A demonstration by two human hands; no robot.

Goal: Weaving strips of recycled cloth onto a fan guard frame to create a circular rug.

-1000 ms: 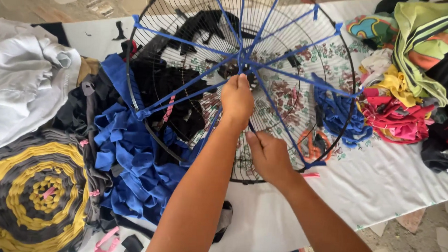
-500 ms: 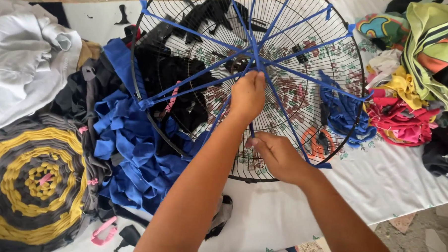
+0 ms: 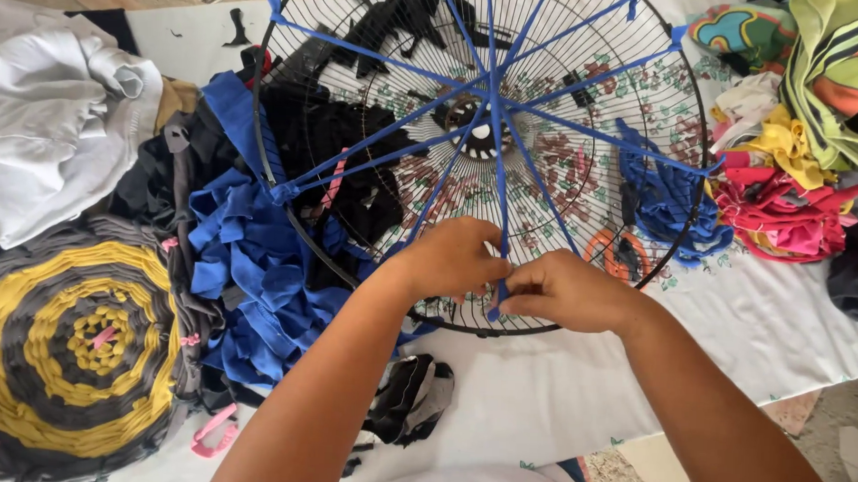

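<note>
Seen just below frame centre: left hand (image 3: 452,261) and right hand (image 3: 565,291), both closed, pinching blue fabric strip (image 3: 500,272) at lower rim of wire fan guard (image 3: 297,222). Strip probably soft, light, stretchy; best held near rim. Guard likely stiff, springy.

Both bare forearms reach forward from the bottom of the view and converge in the middle. The left hand (image 3: 452,259) is curled, knuckles up, fingertips pinched. The right hand (image 3: 568,291) meets it, thumb and forefinger closed in a tight grip, the two hands touching.
</note>
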